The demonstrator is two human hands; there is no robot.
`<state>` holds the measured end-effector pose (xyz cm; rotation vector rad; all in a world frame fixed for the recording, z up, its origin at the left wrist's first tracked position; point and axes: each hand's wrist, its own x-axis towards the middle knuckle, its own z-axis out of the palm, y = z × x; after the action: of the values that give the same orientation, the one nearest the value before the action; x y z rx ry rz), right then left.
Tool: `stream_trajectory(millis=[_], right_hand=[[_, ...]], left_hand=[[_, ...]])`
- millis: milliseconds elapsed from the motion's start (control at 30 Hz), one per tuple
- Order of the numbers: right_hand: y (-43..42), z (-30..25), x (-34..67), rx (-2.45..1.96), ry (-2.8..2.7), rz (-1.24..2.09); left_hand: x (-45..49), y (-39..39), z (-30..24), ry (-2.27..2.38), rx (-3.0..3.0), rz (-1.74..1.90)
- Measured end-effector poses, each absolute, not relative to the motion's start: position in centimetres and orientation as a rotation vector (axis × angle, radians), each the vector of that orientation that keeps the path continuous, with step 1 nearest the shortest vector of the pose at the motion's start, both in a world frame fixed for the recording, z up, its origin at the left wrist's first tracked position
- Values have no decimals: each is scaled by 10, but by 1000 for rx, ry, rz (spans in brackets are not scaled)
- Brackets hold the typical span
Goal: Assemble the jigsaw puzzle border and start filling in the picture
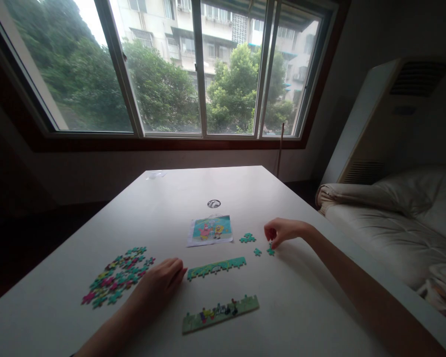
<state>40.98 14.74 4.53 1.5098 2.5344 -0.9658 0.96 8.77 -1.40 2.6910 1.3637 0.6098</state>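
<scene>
My left hand (167,275) rests on the table with its fingers curled together. Its fingertips are at the left end of a joined strip of green puzzle pieces (217,267); whatever is under the fingers is hidden. Off to the right, my right hand (284,232) pinches a teal puzzle piece (270,251) at the tabletop. One loose piece (257,252) and a small cluster of teal pieces (248,238) lie to the left of that hand. Nearer to me is a second joined strip (221,315), olive green with dark and yellow figures.
A heap of mixed puzzle pieces (119,275) spreads left of my left forearm. The cartoon picture sheet (211,230) lies mid-table, with a round black-and-white mark (214,204) beyond it. A clear plastic scrap (156,175) is at the white table's (193,183) far left corner. A sofa (371,213) stands right.
</scene>
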Motion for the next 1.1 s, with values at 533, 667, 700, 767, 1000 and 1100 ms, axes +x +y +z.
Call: stream_trajectory(millis=[533, 667, 700, 767, 1000, 1100], right_hand=[[143, 43, 395, 1497, 2687, -756], [139, 41, 379, 1448, 2883, -700], [138, 39, 376, 1427, 2903, -699], [138, 37, 372, 1382, 2923, -722], [136, 41, 373, 1318, 2876, -789], [135, 43, 372, 1331, 2893, -737]], left_hand=[[10, 88, -14, 1345, 2680, 619], [9, 88, -14, 1350, 2671, 638], [9, 88, -14, 1354, 2675, 635], [9, 88, -14, 1366, 2690, 621], [10, 88, -14, 1354, 2701, 639], [9, 89, -15, 1349, 2696, 638]])
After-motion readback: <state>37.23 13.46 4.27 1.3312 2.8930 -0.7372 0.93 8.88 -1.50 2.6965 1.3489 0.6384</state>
